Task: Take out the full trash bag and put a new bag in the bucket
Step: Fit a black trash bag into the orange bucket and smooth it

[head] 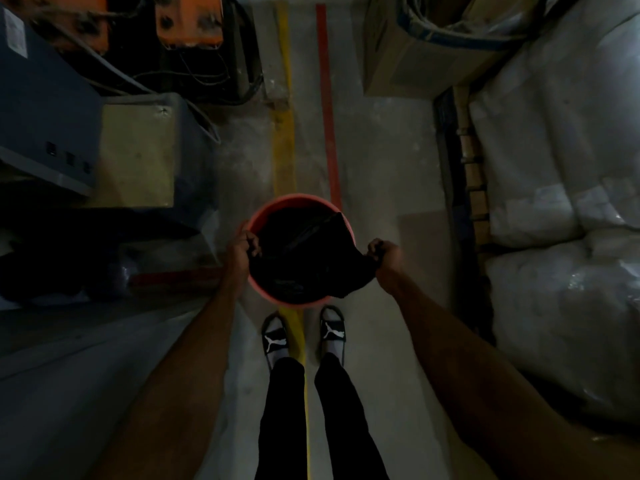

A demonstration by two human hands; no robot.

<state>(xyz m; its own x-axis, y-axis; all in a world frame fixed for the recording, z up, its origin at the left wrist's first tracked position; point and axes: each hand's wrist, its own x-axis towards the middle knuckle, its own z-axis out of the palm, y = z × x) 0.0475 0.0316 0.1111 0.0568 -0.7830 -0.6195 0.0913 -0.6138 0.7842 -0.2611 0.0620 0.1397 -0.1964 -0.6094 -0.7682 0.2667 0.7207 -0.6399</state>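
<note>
A round pink bucket (291,201) stands on the floor just ahead of my feet. A black trash bag (301,251) fills its mouth, and part of the bag hangs over the right side of the rim. My left hand (242,247) grips the bag's edge at the bucket's left rim. My right hand (384,254) grips the bag's edge just outside the bucket on the right. The bag is stretched between both hands. What lies inside the bag is too dark to tell.
A yellow floor stripe (284,147) and a red one (327,109) run ahead past the bucket. Grey and orange machinery (69,116) crowds the left. A cardboard box (415,53) and large white wrapped bales (561,188) line the right, leaving a narrow concrete aisle.
</note>
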